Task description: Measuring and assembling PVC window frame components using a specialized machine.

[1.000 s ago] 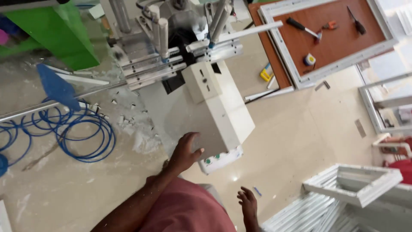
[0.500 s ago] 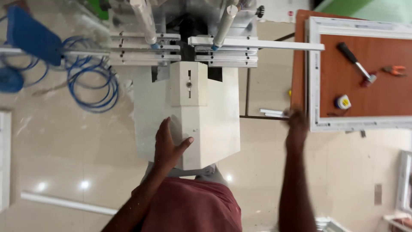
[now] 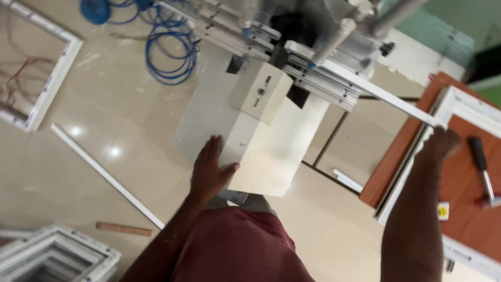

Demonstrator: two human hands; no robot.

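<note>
Left hand (image 3: 210,172) fingers lie flat, spread on the machine (image 3: 261,151) housing's left face, gripping nothing, same spot as 0.5 s ago. Right hand (image 3: 442,142) has reached farther right of the machine and now closes on the end of the white profile (image 3: 386,99) w/ its other end in the machine, by the frame (image 3: 459,102) on the brown table (image 3: 402,156); looks like the profile is being handled. Hammer (image 3: 482,169) beyond.

Left hand (image 3: 209,169) flat on machine housing (image 3: 261,151); hose coil (image 3: 169,49) behind-left; hammer (image 3: 482,167) on board (image 3: 464,203) at right.
</note>
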